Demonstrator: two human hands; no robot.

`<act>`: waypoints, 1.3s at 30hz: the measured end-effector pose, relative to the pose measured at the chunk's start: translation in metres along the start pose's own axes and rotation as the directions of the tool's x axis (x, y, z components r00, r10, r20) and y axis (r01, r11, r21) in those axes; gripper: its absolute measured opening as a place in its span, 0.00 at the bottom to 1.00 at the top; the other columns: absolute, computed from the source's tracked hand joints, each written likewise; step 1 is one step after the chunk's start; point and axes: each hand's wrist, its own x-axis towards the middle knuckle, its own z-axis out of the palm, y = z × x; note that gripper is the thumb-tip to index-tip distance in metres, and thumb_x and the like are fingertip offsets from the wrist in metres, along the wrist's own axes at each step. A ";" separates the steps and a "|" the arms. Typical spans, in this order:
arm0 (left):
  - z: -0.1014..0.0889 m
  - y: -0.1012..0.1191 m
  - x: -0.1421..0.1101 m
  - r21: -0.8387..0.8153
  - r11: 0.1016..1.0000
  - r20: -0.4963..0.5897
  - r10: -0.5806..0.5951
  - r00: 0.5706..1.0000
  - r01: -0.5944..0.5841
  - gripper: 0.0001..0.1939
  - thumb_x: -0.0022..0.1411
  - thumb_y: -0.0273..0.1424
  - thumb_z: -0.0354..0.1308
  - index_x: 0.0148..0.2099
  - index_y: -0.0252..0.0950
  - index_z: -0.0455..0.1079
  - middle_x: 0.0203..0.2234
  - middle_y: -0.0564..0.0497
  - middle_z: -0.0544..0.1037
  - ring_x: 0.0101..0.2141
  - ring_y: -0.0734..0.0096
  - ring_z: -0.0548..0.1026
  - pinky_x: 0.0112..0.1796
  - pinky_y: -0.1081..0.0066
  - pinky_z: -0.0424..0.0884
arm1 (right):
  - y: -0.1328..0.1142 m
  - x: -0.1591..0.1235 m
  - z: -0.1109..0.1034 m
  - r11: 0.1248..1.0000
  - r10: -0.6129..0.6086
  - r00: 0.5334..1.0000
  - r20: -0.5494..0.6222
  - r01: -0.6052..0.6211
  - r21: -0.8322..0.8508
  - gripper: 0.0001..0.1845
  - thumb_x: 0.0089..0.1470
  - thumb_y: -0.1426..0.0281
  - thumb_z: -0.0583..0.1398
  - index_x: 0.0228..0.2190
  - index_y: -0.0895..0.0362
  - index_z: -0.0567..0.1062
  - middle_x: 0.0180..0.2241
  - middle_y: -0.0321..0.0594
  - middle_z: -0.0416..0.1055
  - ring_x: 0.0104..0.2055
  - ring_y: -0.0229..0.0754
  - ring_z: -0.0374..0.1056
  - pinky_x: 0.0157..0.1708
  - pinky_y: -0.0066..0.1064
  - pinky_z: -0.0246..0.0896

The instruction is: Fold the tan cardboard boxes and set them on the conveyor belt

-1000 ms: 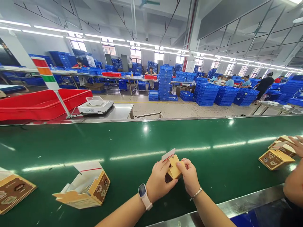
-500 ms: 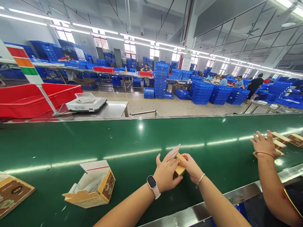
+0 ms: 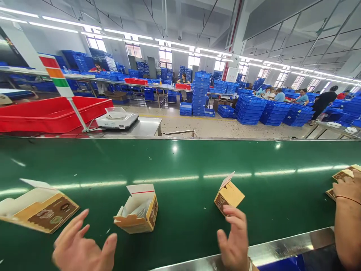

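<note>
My left hand (image 3: 84, 242) hovers over the near side of the green conveyor belt (image 3: 180, 162), fingers apart and nothing in it. Just ahead of it stand two open cardboard boxes: a brown-printed box (image 3: 53, 212) to the left, and a smaller box (image 3: 138, 216) to the right with its white-lined flap raised and a clear plastic packet (image 3: 142, 209) inside. My right hand (image 3: 234, 235) is open just in front of a third small box (image 3: 229, 195), whose flap sticks up; its fingertips overlap the box in view, and I cannot tell whether they touch it.
At the right edge a co-worker's hand (image 3: 348, 184) rests over more flat brown boxes (image 3: 345, 174). A metal rail (image 3: 284, 244) edges the belt on my side. Beyond it stand a white scale (image 3: 118, 118), a red tray (image 3: 56, 116) and stacked blue crates (image 3: 249, 109).
Both hands have let go of the small box, which now stands on the belt. My left hand has moved left toward the other boxes; my right hand has drawn back slightly. The view has shifted left.
</note>
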 end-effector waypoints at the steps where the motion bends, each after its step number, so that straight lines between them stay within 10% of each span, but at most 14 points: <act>1: 0.001 -0.006 0.003 0.023 0.999 0.042 -0.044 0.998 0.043 0.25 0.56 0.43 0.56 0.56 0.48 0.61 0.53 0.51 0.68 0.56 0.49 0.65 0.53 0.46 0.64 | -0.005 -0.002 0.012 0.999 -0.046 0.986 0.161 0.042 0.032 0.20 0.54 0.72 0.55 0.49 0.53 0.64 0.48 0.46 0.64 0.52 0.46 0.63 0.50 0.41 0.63; 8: 0.041 -0.011 -0.005 -0.009 0.983 0.489 0.163 0.857 -0.181 0.23 0.63 0.41 0.49 0.58 0.43 0.65 0.53 0.45 0.73 0.57 0.52 0.65 0.51 0.50 0.65 | 0.003 0.023 0.101 0.982 -0.162 0.726 0.668 0.054 0.179 0.36 0.51 0.61 0.59 0.60 0.52 0.57 0.61 0.46 0.58 0.66 0.54 0.45 0.60 0.51 0.48; 17: 0.071 0.044 0.010 0.005 0.953 0.753 0.196 0.628 -0.303 0.17 0.66 0.35 0.43 0.47 0.49 0.74 0.42 0.49 0.79 0.48 0.58 0.71 0.50 0.49 0.59 | 0.005 0.050 0.094 0.947 0.140 0.697 0.704 -0.302 0.111 0.13 0.55 0.59 0.56 0.28 0.49 0.78 0.34 0.38 0.76 0.51 0.51 0.65 0.56 0.51 0.50; 21: 0.097 0.050 -0.004 -0.052 0.999 0.609 0.029 0.793 0.003 0.12 0.63 0.36 0.46 0.34 0.39 0.69 0.35 0.48 0.77 0.39 0.62 0.74 0.42 0.57 0.68 | 0.009 0.042 0.096 0.705 0.520 0.737 0.432 -0.656 0.270 0.13 0.45 0.57 0.62 0.26 0.53 0.69 0.34 0.40 0.71 0.44 0.48 0.69 0.43 0.39 0.65; 23: 0.106 0.044 -0.016 -0.103 0.986 0.397 -0.082 0.914 0.133 0.07 0.58 0.36 0.52 0.35 0.38 0.63 0.38 0.45 0.74 0.43 0.60 0.73 0.42 0.59 0.69 | 0.013 0.042 0.099 0.550 0.695 0.631 0.344 -0.775 0.312 0.19 0.36 0.60 0.66 0.27 0.53 0.64 0.33 0.39 0.68 0.43 0.47 0.69 0.37 0.35 0.67; 25: 0.113 0.038 -0.022 -0.121 0.961 0.265 -0.210 0.941 0.249 0.14 0.53 0.33 0.56 0.42 0.38 0.59 0.45 0.42 0.70 0.49 0.57 0.70 0.44 0.57 0.69 | 0.016 0.045 0.100 0.425 0.786 0.504 0.357 -0.861 0.280 0.22 0.31 0.65 0.67 0.30 0.53 0.64 0.35 0.38 0.67 0.42 0.46 0.69 0.36 0.34 0.67; 27: 0.118 0.037 -0.019 -0.115 0.893 0.370 -0.369 0.853 0.436 0.22 0.51 0.29 0.57 0.48 0.38 0.55 0.48 0.41 0.68 0.52 0.56 0.68 0.45 0.58 0.70 | 0.020 0.049 0.100 0.339 0.827 0.403 0.393 -0.914 0.224 0.24 0.29 0.70 0.65 0.33 0.53 0.65 0.38 0.40 0.67 0.40 0.45 0.69 0.35 0.33 0.67; 31: 0.128 0.050 0.001 -0.125 0.576 0.764 -0.463 0.449 0.808 0.25 0.50 0.21 0.53 0.50 0.38 0.53 0.46 0.42 0.72 0.47 0.62 0.73 0.42 0.63 0.73 | 0.025 0.057 0.099 0.293 0.812 0.331 0.480 -0.943 0.156 0.23 0.29 0.73 0.61 0.34 0.55 0.67 0.38 0.41 0.69 0.35 0.43 0.70 0.31 0.32 0.67; 33: 0.131 0.058 0.005 -0.147 0.487 0.835 -0.405 0.372 0.861 0.23 0.51 0.22 0.53 0.49 0.38 0.54 0.45 0.42 0.73 0.45 0.62 0.75 0.42 0.61 0.73 | 0.026 0.061 0.096 0.297 0.792 0.323 0.519 -0.945 0.135 0.22 0.29 0.73 0.61 0.34 0.55 0.68 0.37 0.42 0.70 0.35 0.44 0.70 0.32 0.34 0.67; 35: 0.125 0.061 0.002 -0.182 0.567 0.809 -0.377 0.450 0.803 0.19 0.53 0.27 0.54 0.48 0.38 0.57 0.45 0.41 0.74 0.46 0.60 0.74 0.43 0.60 0.73 | 0.026 0.062 0.089 0.360 0.805 0.387 0.449 -0.921 0.149 0.23 0.32 0.70 0.63 0.36 0.55 0.69 0.40 0.43 0.70 0.40 0.47 0.69 0.37 0.37 0.67; 39: 0.079 0.038 -0.003 -0.254 0.925 0.310 -0.200 0.929 0.284 0.19 0.56 0.41 0.55 0.48 0.40 0.59 0.49 0.41 0.69 0.52 0.53 0.68 0.46 0.53 0.69 | 0.015 0.044 0.069 0.751 0.624 0.779 0.060 -0.620 0.227 0.21 0.44 0.63 0.62 0.42 0.52 0.66 0.49 0.46 0.65 0.55 0.51 0.60 0.52 0.47 0.59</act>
